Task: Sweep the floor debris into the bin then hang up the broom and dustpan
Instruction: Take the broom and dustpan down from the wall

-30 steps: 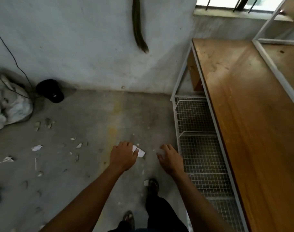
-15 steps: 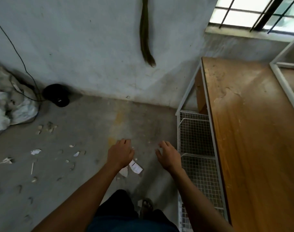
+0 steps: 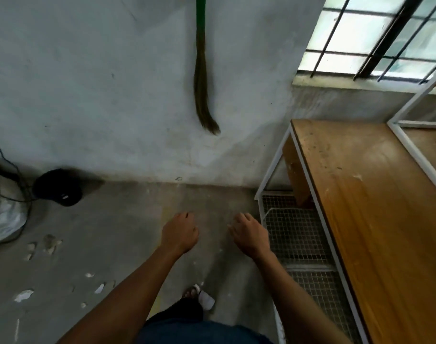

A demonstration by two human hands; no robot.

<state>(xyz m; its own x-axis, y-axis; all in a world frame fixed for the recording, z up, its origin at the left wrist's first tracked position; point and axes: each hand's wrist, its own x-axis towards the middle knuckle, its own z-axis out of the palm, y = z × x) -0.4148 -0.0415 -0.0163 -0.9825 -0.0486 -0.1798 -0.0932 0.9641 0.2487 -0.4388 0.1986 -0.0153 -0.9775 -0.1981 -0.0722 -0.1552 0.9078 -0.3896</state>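
A grass broom [image 3: 202, 78] with a green handle hangs on the grey wall, its tip curling to the right. My left hand [image 3: 179, 232] and my right hand [image 3: 249, 233] are held out side by side below it, fingers loosely curled, holding nothing. White paper scraps [image 3: 23, 295] and other small debris lie scattered on the concrete floor at the lower left, and one crumpled piece [image 3: 207, 300] lies by my foot. A black round bin [image 3: 58, 187] stands against the wall at the left. No dustpan is in view.
A wooden table [image 3: 375, 219] on a white metal frame with a wire-mesh shelf [image 3: 296, 234] fills the right side. A barred window [image 3: 375, 36] is above it. A white sack [image 3: 3, 219] and a black cable [image 3: 13, 170] lie at the far left.
I have stepped toward the wall and the view has tilted up, so the broom shows more fully. Both hands stay empty and have risen slightly; the paper scrap has passed beneath me.
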